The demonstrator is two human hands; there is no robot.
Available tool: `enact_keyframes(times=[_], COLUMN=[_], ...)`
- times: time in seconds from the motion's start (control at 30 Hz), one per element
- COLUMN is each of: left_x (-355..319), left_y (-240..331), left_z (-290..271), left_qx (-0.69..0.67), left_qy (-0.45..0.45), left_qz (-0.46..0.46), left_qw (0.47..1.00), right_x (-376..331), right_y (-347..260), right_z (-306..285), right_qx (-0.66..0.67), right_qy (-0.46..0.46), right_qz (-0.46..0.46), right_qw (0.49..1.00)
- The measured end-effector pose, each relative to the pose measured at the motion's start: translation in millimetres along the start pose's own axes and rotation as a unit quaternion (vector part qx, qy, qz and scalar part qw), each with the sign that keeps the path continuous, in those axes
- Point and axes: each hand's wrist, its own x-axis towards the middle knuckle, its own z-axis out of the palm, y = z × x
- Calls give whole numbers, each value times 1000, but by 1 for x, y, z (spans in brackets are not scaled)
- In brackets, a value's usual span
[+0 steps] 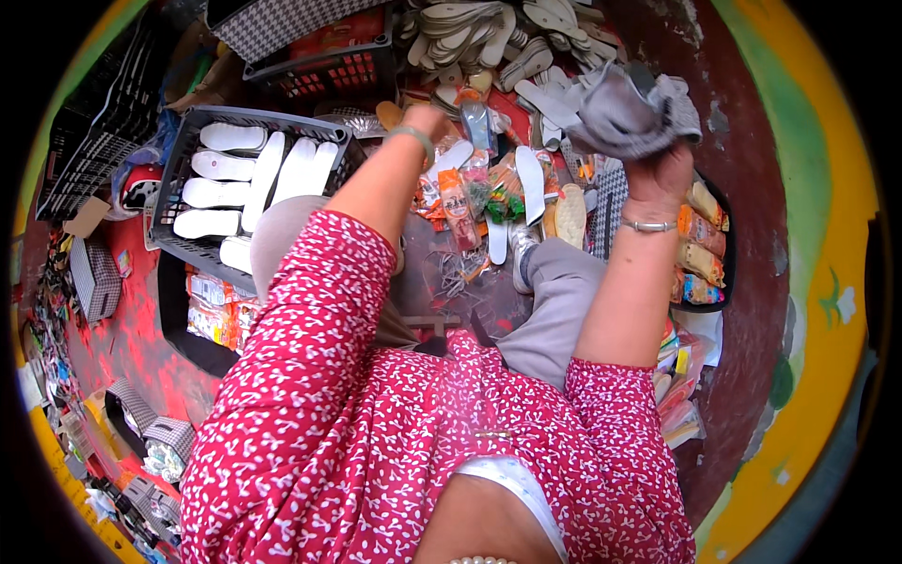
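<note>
Head cam: wht insoles (263,179) in dk crate (194,254)

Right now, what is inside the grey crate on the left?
White insoles lie in the grey crate. Anything beneath them is covered, and the left knee hides the near right corner.

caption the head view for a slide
Right hand holding a grey bundle, left hand near loose insoles and packets.
</note>
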Motion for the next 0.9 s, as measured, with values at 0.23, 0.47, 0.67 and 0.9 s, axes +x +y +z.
enact_keyframes(times=[0.23, 0.47, 0.67, 0.9], left_x=[-18, -25, -5, -58], left_y=[-173, -192, -212, -134], left_z=[59, 107, 115, 84], left_qx=[41, -148, -208, -273], left_qy=[72, 101, 139, 136], left_qz=[-242, -332, -278, -80], left_qw=[967, 926, 928, 949], right_x=[-21, -31, -31, -22], right_y=[-11, -27, -35, -17], right_z=[3, -13, -16, -24], right_qx=[-8, -94, -86, -57], right_qy=[-6, -30, 59, 95], right_qz=[48, 14, 8, 40], right_qw=[999, 995, 995, 993])
